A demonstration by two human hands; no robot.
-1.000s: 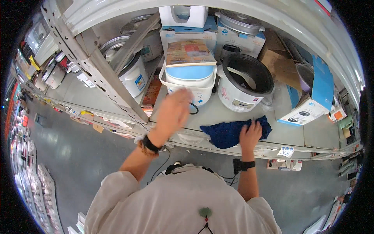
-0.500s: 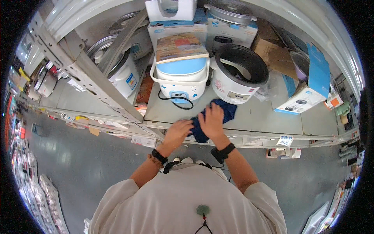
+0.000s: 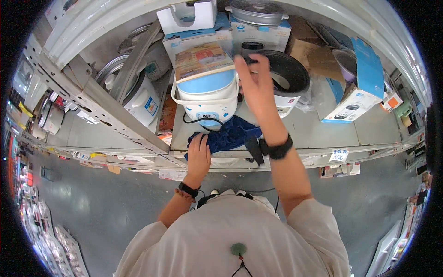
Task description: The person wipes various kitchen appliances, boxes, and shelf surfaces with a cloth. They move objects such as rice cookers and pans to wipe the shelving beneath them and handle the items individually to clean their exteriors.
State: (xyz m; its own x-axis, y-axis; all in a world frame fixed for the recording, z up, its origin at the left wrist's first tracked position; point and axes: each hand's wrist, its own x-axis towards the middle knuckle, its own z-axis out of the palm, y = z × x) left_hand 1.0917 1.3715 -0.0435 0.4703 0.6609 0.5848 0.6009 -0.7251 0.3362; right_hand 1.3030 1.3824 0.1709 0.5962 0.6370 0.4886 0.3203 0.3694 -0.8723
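Observation:
A crumpled dark blue cloth (image 3: 228, 135) lies along the front of the shelf. My left hand (image 3: 199, 151) rests on its left end, fingers stretched over the fabric. Raised above the shelf, my right hand (image 3: 258, 85) has its fingers apart and holds nothing. It hangs in front of a white rice cooker (image 3: 295, 76) with a black inner pot, hiding part of it. Just left of that hand stands a small white cooker (image 3: 205, 110) with blue stars, a handle and a black cord. On top of it lies a flat printed booklet or box (image 3: 203, 60).
A metal shelf post (image 3: 97, 101) slants at the left, with more cookers (image 3: 140, 99) beyond it. An open blue and white carton (image 3: 357, 99) stands to the right. Boxes and a grey lidded pot (image 3: 257, 14) are stacked behind. The shelf's front edge (image 3: 295, 154) runs before me.
My right hand has left the cloth and moved up in front of the cookers. My left hand has stayed low, and the cloth now spreads farther left under it.

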